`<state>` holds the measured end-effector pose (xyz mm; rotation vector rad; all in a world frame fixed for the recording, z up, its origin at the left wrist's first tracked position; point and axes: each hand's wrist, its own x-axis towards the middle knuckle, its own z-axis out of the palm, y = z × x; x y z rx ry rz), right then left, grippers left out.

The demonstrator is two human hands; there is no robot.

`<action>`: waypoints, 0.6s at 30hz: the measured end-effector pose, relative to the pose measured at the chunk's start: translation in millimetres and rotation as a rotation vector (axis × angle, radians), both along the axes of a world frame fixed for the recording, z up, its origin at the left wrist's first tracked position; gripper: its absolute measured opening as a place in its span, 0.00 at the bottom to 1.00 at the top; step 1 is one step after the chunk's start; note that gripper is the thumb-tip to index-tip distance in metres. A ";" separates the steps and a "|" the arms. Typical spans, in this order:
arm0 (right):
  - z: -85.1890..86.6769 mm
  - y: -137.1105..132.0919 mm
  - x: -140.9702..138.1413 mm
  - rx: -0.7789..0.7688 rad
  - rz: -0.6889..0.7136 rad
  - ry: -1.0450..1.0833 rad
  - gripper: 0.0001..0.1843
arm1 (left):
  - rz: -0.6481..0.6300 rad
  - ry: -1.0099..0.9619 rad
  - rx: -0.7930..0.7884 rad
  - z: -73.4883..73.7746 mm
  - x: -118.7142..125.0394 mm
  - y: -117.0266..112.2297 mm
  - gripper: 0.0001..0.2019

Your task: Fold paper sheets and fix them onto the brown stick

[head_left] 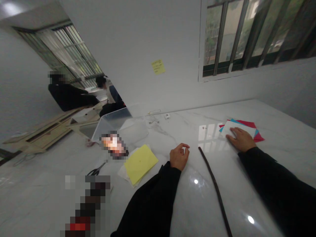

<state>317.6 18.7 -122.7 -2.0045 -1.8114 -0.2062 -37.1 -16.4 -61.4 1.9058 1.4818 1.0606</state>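
My right hand (241,140) lies on a small stack of coloured paper, fingers stretched over the white sheet (237,127) on top. Red paper (259,136) and blue paper (233,120) stick out from under the white sheet. Nearer the middle of the table, my left hand (179,156) is loosely curled, with gaps between the fingers and nothing visible in it. Left of that hand is a yellow sheet (140,163) on top of paler paper. A thin dark stick (214,182) runs along the table between my forearms.
On the left are black-handled scissors (96,169), a blurred-out bright object (114,144) and a clear plastic bin (111,120). A small white block (167,116) sits near the wall, which bears a yellow note (158,66). Two people sit farther back on the left.
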 end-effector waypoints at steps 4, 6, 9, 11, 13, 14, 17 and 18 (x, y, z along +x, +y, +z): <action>5.0 -1.7 -1.0 -0.020 0.020 0.008 0.27 | -0.021 -0.032 0.004 -0.6 1.8 -2.0 0.09; 11.3 -4.3 -3.4 -0.026 -0.019 0.028 0.26 | -0.022 -0.048 0.001 -0.3 1.5 -2.4 0.09; 22.4 -9.3 -7.4 -0.038 -0.094 0.066 0.23 | -0.017 -0.077 -0.002 -0.2 1.0 -2.7 0.09; 30.8 -12.8 -9.2 -0.061 -0.154 0.087 0.22 | -0.023 -0.093 0.001 -0.5 1.2 -3.0 0.09; 39.8 -16.1 -9.8 -0.082 -0.226 0.096 0.23 | -0.026 -0.101 0.004 -0.6 1.6 -3.3 0.09; 44.5 -17.6 -9.7 -0.072 -0.267 0.094 0.23 | -0.026 -0.104 0.005 -0.5 1.8 -3.4 0.09; 60.1 -21.6 -10.2 0.125 -0.315 0.098 0.23 | -0.031 -0.118 0.008 0.2 2.1 -3.7 0.09; 65.7 -23.1 -12.1 0.239 -0.274 0.105 0.22 | -0.033 -0.125 0.010 0.6 2.1 -3.7 0.09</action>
